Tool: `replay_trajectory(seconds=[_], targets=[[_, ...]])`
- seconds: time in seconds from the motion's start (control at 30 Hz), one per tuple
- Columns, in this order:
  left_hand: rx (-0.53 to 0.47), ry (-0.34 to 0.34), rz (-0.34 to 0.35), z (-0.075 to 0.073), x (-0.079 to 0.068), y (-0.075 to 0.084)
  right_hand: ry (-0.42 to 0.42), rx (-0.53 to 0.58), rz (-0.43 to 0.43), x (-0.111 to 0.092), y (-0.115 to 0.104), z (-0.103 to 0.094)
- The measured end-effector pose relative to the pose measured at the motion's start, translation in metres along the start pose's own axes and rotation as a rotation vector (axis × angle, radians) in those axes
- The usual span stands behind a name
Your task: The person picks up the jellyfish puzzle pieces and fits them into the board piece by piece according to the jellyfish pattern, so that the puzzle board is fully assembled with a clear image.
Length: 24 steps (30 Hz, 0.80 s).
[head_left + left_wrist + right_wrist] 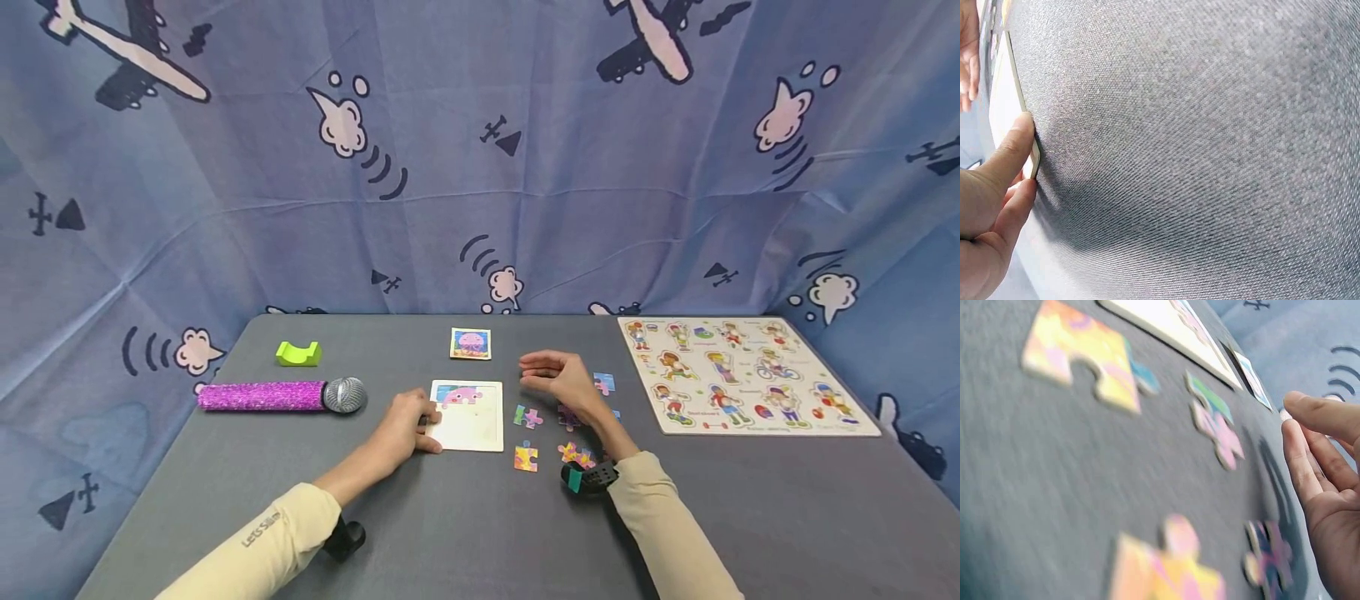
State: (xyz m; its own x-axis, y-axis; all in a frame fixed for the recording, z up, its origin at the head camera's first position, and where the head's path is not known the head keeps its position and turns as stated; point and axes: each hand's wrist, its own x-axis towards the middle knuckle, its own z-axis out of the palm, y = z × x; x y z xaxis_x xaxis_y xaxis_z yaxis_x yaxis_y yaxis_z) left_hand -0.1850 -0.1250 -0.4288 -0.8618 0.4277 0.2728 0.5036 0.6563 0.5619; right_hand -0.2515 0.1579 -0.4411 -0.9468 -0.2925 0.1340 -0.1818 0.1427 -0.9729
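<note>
A white square puzzle tray [474, 427] lies on the grey table, with joined pink-and-blue pieces [459, 395] along its top left. My left hand [408, 423] grips the tray's left edge, thumb at the near corner, fingers curled farther up the side. To the right of the tray my right hand [564, 382] hovers over the table, fingers extended and nothing visible between them. Loose jigsaw pieces lie beneath and in front of it: a yellow piece [1082, 353], a green-and-pink piece [1216, 419], a dark purple piece [1269, 556] and several others.
Behind the tray sits a small jellyfish picture [471, 343]. A glittery pink microphone [262, 396] and a lime-green holder [298, 354] are at left. A large board of cartoon children [738, 375] occupies the right back, before a blue patterned curtain [480, 150].
</note>
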Motion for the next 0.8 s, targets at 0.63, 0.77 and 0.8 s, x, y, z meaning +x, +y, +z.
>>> replay_trajectory(seconds=[0.63, 0.77, 0.8], targets=[[-0.02, -0.008, -0.052, 0.0, 0.0, 0.004, 0.105, -0.097, -0.009, -0.022, 0.007, -0.07], [-0.023, -0.009, -0.051, 0.0, 0.0, 0.004, 0.109, -0.117, -0.02, -0.027, 0.007, -0.082], [-0.022, -0.009, -0.052, 0.0, 0.0, 0.004, 0.106, -0.132, -0.022, -0.028, 0.007, -0.086]])
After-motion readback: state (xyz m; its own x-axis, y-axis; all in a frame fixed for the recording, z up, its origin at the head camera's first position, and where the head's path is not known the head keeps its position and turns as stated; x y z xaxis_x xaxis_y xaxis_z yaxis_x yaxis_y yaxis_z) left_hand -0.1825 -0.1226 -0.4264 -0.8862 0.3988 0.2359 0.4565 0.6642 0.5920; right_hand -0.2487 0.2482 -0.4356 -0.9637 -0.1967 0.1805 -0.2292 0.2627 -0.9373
